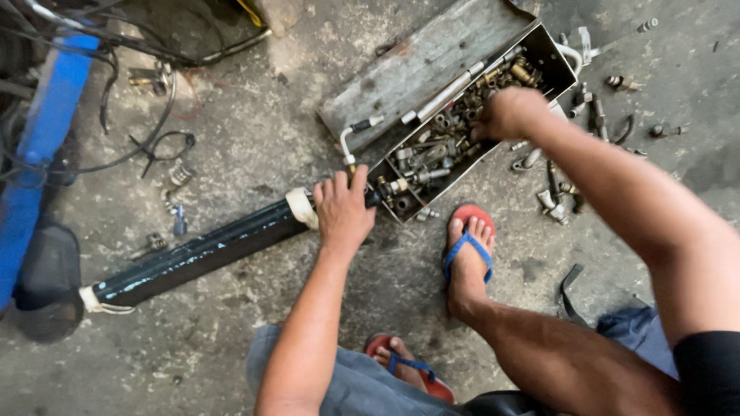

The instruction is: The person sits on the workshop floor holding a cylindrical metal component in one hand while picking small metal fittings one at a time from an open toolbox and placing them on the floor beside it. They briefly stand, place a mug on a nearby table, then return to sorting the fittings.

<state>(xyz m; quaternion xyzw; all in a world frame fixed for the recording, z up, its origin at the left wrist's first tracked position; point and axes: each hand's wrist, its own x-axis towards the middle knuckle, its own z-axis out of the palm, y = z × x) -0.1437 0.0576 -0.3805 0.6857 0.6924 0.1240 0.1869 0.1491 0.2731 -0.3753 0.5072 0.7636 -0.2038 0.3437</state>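
Observation:
My left hand (341,209) grips the right end of a long black tube (200,253) that lies on the concrete floor, its ends wrapped in pale tape. My right hand (509,113) reaches into an open metal box (559,55) full of brass and steel fittings (439,150), with the fingers curled down among them. What the fingers hold there is hidden. The box stands just right of the tube's end, and its lid (420,65) lies flat behind it.
Loose fittings and bent pipes (556,192) lie scattered right of the box. My feet in red and blue sandals (468,240) rest near the box. Black cables (158,146) and a blue frame (38,139) fill the left side.

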